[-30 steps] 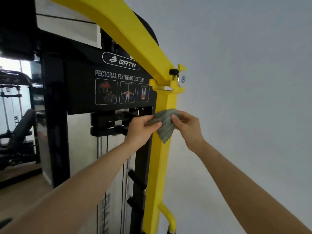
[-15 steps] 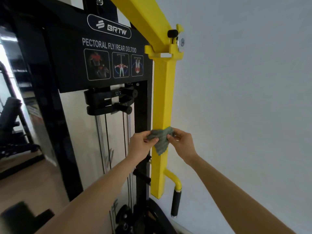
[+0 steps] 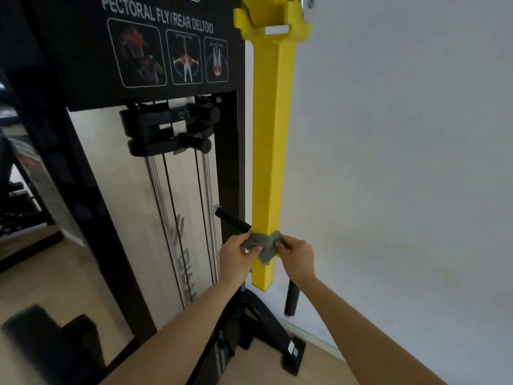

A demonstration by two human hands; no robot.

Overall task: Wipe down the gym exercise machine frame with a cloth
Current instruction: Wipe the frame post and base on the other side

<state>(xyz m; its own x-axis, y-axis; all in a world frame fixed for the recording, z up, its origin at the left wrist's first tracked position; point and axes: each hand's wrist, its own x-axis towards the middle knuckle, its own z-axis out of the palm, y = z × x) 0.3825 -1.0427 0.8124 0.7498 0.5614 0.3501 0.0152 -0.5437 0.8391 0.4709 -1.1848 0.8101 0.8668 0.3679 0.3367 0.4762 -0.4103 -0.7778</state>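
Cloth, grey-green, is wrapped round the front of the yellow square post near its lower end, stretched between two hands. The left hand pinches the cloth's left end with curled fingers at the post's left side. The right hand grips the right end likewise. Below the right wrist, a black handle grip hangs beside the post. Farther back stand chrome guide rods, a black weight carriage and a black placard reading PECTORAL FLY/REAR DELTOID. A white wall lies to the right.
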